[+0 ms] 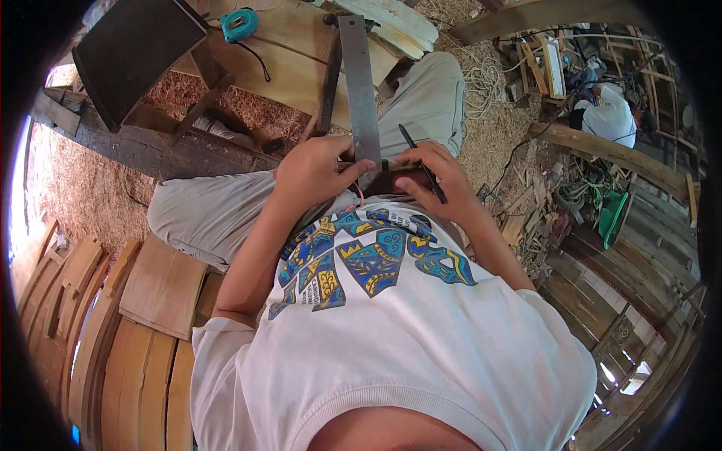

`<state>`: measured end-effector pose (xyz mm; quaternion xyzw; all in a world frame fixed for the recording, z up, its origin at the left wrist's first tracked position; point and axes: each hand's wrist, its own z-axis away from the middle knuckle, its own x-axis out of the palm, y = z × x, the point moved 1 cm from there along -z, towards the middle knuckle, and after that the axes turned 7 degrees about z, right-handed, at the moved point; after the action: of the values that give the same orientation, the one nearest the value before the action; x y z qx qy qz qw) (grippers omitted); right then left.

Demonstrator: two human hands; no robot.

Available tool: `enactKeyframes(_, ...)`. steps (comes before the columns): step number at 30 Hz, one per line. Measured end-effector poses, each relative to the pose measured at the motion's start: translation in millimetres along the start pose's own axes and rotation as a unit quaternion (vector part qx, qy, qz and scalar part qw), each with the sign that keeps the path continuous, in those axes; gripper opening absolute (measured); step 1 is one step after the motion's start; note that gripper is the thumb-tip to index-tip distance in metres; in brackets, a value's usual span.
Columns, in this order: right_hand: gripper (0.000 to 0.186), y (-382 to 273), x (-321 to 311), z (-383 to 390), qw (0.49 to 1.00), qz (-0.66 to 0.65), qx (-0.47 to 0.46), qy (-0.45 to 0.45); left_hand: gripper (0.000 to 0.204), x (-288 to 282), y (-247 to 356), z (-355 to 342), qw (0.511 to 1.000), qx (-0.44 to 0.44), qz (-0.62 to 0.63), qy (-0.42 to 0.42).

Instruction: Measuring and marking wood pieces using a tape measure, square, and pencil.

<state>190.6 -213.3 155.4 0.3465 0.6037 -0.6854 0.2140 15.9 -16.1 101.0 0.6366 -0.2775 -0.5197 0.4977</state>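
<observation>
My left hand (pixel 320 169) is closed on the near end of a long flat metal blade (pixel 361 83), its thumb lying across the metal. The blade points away from me and has small holes in it. My right hand (pixel 436 177) holds a slim black pencil or pen (pixel 408 137) slantwise between its fingers. Between both hands, against my lap, is a dark brown piece (pixel 387 183), partly hidden by my fingers; whether it joins the blade I cannot tell. Left of the blade lies a dark-handled hammer (pixel 329 90).
Ahead lie wide wooden boards (pixel 289 68) with a teal tape measure (pixel 238 25). A dark panelled wooden piece (pixel 139 56) stands at far left. Curved wooden parts (pixel 139 376) are at lower left. Shavings (pixel 489 128) cover the floor; a person (pixel 611 116) sits at far right.
</observation>
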Motion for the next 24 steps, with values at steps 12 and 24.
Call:
enactKeyframes(12,0.034,4,10,1,0.961,-0.234,0.127,0.077,0.033,-3,7,1,1.0,0.004,-0.015,0.004)
enactKeyframes(24,0.024,-6,16,-1,0.972,-0.172,0.148,0.066,0.039,0,6,4,0.999,-0.016,-0.018,0.022)
